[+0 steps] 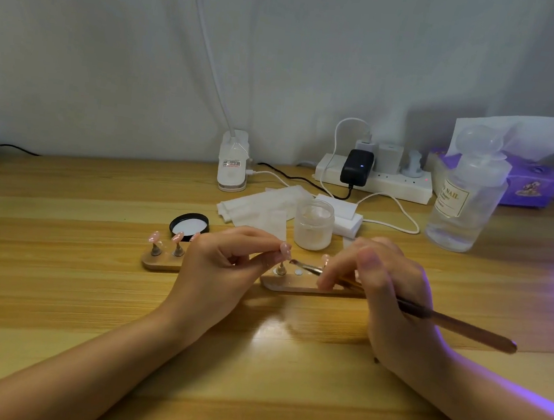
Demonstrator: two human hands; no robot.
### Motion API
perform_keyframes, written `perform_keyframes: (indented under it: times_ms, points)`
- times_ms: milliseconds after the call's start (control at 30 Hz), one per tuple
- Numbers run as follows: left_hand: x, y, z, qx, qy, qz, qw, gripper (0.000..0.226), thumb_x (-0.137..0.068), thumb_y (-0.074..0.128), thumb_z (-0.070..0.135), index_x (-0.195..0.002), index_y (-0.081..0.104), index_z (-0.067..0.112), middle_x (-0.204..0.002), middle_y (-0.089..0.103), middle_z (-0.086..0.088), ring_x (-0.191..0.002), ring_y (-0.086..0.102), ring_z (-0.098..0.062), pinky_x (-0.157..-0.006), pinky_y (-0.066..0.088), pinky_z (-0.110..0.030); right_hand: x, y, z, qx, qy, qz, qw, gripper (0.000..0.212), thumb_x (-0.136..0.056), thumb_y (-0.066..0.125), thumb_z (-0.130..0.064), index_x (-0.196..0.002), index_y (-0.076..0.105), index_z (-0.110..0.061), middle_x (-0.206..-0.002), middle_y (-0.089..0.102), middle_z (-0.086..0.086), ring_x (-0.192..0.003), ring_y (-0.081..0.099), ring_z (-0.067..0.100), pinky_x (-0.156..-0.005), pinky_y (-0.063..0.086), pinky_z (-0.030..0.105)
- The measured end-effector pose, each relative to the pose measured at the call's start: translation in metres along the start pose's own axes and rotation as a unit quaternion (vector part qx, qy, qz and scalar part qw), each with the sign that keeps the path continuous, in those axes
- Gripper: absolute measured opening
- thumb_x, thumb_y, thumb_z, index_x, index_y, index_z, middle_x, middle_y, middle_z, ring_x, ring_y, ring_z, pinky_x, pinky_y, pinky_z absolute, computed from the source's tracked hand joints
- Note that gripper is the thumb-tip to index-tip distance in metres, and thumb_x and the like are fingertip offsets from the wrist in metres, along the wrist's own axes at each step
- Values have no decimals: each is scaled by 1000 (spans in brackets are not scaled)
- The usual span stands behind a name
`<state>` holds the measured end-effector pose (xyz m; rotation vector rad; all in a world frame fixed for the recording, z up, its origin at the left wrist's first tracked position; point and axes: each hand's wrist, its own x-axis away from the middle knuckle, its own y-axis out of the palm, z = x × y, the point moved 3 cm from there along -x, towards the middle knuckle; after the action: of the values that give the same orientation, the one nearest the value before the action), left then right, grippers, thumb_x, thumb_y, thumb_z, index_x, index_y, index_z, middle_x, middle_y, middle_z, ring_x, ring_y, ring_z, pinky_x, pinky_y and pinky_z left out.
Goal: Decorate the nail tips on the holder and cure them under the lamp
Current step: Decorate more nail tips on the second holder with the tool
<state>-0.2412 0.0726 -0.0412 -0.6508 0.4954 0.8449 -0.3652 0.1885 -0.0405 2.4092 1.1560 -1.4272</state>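
Note:
A long wooden holder (160, 263) lies across the desk, partly hidden behind my hands. Two pink nail tips (154, 237) stand on metal pegs at its left end, with a third just showing past my left hand. My left hand (218, 265) pinches a pink nail tip (285, 250) on its peg just above the holder. My right hand (383, 289) grips a thin brush (455, 326), its bristle tip close beside that nail tip. An open frosted jar (313, 225) stands behind the holder, with its black lid (189, 224) lying to the left.
White wipes (262, 206) lie behind the jar. At the back stand a white clip lamp base (233, 161), a power strip (374, 182) with plugs and cables, a clear liquid bottle (464, 198) and a purple tissue box (531, 183). Purple light falls from the right edge.

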Motion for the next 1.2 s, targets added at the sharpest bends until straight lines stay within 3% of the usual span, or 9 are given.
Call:
perform_keyframes:
  times_ms: [100, 167, 400, 600, 700, 833, 933, 1033, 1200]
  points:
    - [0, 0, 1, 0, 2, 3, 1000, 19, -72, 67, 14, -90, 71, 18, -80, 71, 9, -72, 64, -7, -62, 51, -32, -2, 3, 0, 12, 9, -7, 1000, 45, -97, 26, -43, -74, 62, -28, -72, 61, -16, -75, 54, -4, -73, 39, 26]
    - [0, 0, 3, -6, 8, 2, 1000, 19, -72, 66, 14, -89, 71, 20, -80, 70, 10, -71, 63, -8, -60, 49, -33, -2, 4, 1, 22, 11, -24, 999, 45, -96, 29, -42, -75, 64, -25, -74, 59, -22, -76, 55, -4, -74, 39, 26]
    - [-1, -1, 4, -25, 18, -9, 999, 12, -73, 68, 14, -84, 73, 16, -83, 68, 6, -56, 48, -3, -50, 37, -14, 0, -2, 1, -26, 89, -7, 996, 41, -89, 28, -36, -61, 57, -31, -66, 63, 0, -69, 59, 7, -72, 43, 39]
    - [0, -1, 3, -6, 12, -8, 1000, 12, -72, 68, 14, -83, 71, 19, -80, 68, 9, -49, 41, 0, -48, 33, -12, -3, 4, -4, 12, -1, -44, 999, 42, -96, 32, -36, -78, 65, -17, -78, 59, -17, -76, 55, -2, -70, 41, 25]
    - [0, -1, 4, -11, 17, -14, 1000, 14, -72, 68, 15, -85, 71, 17, -80, 67, 6, -51, 43, 0, -49, 34, -12, -1, 2, 1, 26, 34, -46, 998, 40, -92, 34, -33, -74, 66, -19, -73, 60, -20, -74, 56, -3, -71, 40, 23]
    - [0, -1, 4, -17, 14, -8, 1000, 12, -72, 70, 14, -83, 72, 19, -79, 65, 8, -50, 39, -4, -49, 34, -11, -1, -1, 6, -25, 116, -22, 993, 41, -89, 29, -41, -68, 62, -27, -72, 64, -8, -71, 59, 3, -67, 43, 18]
    - [0, -1, 4, -22, 15, -4, 1000, 12, -71, 70, 16, -81, 71, 23, -77, 64, 11, -50, 39, -4, -50, 33, -10, -3, 1, -1, 28, 42, -38, 998, 37, -92, 33, -34, -74, 64, -25, -70, 61, -17, -74, 57, -2, -72, 40, 20]
    - [1, -2, 5, -31, 15, -5, 999, 15, -70, 68, 17, -83, 70, 25, -78, 63, 9, -52, 41, -7, -50, 34, -10, -2, 5, -5, 58, -31, -59, 996, 42, -95, 35, -30, -75, 68, -13, -71, 63, -8, -72, 58, 5, -72, 41, 29]
    - [0, -1, 4, -31, 4, -4, 1000, 11, -71, 70, 17, -81, 72, 21, -77, 63, 8, -51, 40, -8, -50, 34, -10, -2, 0, 4, 21, 77, -14, 997, 39, -91, 31, -36, -70, 63, -27, -71, 64, -11, -74, 59, 0, -70, 43, 27]
